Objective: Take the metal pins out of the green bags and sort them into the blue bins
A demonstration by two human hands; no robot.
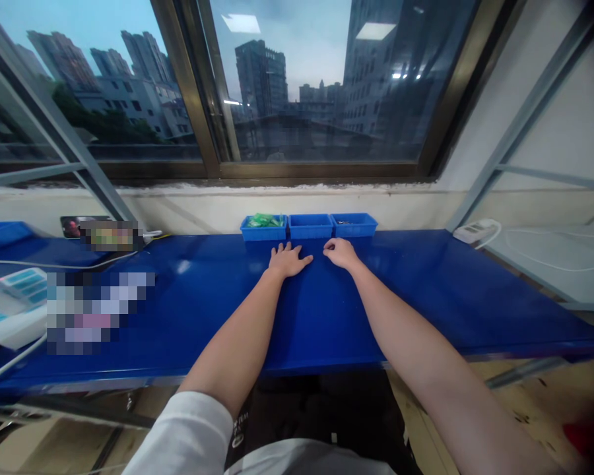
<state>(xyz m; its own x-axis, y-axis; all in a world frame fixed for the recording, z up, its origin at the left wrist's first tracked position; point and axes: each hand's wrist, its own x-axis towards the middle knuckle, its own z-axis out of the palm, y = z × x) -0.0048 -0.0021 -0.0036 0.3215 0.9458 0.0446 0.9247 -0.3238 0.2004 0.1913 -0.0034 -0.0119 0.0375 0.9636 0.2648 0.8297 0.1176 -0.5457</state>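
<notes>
My left hand (290, 259) lies flat on the blue tabletop (321, 316), palm down with the fingers spread. To its right, my right hand (340, 253) has its fingers curled together in a pinch just above the table; whatever they hold, if anything, is too small to make out. Beyond both hands, three small blue bins stand side by side against the wall. Green pieces (263, 220) fill the left bin (264, 233). The middle bin (311, 232) is nearest to the gap between my hands. In the right bin (355, 231) lie small parts that I cannot identify.
A white device with blue-green keys (12, 307) sits at the far left, with cables around it. Another blue bin (2, 232) is behind it. A power strip (475, 231) lies at the right end. Grey metal frame posts (517, 122) rise on both sides, before a window.
</notes>
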